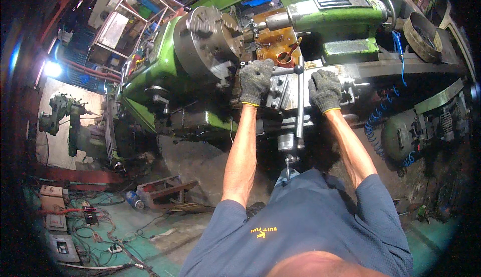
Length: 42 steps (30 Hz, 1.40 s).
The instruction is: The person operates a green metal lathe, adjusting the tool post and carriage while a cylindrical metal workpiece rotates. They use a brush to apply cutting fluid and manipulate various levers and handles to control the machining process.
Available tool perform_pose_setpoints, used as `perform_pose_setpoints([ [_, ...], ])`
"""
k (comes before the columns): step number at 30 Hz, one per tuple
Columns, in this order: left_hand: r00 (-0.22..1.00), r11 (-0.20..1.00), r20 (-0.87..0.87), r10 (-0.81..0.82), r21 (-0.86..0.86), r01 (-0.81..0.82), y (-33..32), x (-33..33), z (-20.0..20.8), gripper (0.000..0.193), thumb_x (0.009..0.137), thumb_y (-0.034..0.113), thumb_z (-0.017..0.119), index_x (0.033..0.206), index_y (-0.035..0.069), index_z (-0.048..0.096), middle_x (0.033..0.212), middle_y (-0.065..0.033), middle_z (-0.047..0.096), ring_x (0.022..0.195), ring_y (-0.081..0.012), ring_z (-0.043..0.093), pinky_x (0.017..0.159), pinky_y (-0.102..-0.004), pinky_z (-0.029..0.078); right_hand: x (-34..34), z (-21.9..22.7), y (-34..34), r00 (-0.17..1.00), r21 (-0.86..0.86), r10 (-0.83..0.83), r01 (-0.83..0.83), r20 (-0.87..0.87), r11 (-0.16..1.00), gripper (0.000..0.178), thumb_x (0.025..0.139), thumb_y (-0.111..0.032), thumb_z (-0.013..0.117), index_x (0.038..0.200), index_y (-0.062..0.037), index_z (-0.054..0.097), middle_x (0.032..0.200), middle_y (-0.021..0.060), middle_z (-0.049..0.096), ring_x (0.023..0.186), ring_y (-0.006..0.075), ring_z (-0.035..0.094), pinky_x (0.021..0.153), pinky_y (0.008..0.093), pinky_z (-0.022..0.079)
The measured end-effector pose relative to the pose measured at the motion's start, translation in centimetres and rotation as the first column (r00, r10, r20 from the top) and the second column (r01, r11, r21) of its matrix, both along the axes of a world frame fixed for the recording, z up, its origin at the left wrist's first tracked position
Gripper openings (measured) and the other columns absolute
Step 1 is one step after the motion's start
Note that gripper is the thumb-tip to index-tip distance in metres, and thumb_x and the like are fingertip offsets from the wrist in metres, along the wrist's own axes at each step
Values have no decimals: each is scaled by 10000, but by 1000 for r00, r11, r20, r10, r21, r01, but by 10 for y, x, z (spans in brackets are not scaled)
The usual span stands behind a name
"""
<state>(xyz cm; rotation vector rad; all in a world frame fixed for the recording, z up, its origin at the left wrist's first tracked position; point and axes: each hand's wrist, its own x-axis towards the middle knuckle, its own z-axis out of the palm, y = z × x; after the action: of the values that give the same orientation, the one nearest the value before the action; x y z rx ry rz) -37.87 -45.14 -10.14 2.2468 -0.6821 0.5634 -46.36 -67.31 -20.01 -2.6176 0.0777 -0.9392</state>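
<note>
Both hands wear grey knit gloves with yellow cuffs and reach forward over the carriage of a green lathe. My left hand [256,82] is closed beside the large round chuck [203,40], at the left side of the tool slide [281,92]; its fingertips and whatever they grip are hidden. My right hand [325,91] is closed over the carriage, right of a long steel lever [300,104] with a black ball knob; what lies beneath its fingers cannot be made out. Behind the hands, a reddish-brown cup [285,59] with a brush-like handle sits on the oily tray [270,37].
The green tailstock [335,19] with its handwheel stands at the far right, near a round metal pan [422,31]. A blue coiled hose [376,121] hangs below. At the left are another machine [70,119], floor cables [107,232] and a rusty metal frame [170,189].
</note>
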Motion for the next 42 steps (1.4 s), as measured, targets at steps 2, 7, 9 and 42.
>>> perform_pose_setpoints([
  [2,1000,1000,23,-2,28,2,0,2,0,323,962,290,654,763,45,720,763,-178,690,711,-369,679,633,-478,496,1,-1,-1,1000,6,11,-11,-13,1000,188,874,-264,652,875,-76,645,928,151,635,929,369,612,827,510,491],
  [7,1000,1000,4,-6,5,6,-2,0,1,325,962,285,662,756,41,723,752,-182,690,700,-370,679,633,-474,497,1,-2,-3,1000,21,16,-16,-2,1000,180,869,-255,661,876,-75,648,923,149,634,929,370,611,829,513,489],
  [9,1000,1000,10,1,10,-2,0,0,2,321,961,280,665,757,40,724,748,-182,690,690,-367,678,629,-470,497,1,-2,-2,1000,25,23,-23,-8,999,181,867,-254,665,876,-74,649,929,151,637,933,371,612,834,513,488],
  [42,1000,999,-12,17,27,-16,6,3,-7,279,974,262,605,789,75,698,748,-161,645,708,-358,646,624,-474,474,-1,-4,-4,993,10,-27,28,-111,1000,260,892,-338,639,907,-81,676,965,153,652,958,361,631,834,519,504],
])
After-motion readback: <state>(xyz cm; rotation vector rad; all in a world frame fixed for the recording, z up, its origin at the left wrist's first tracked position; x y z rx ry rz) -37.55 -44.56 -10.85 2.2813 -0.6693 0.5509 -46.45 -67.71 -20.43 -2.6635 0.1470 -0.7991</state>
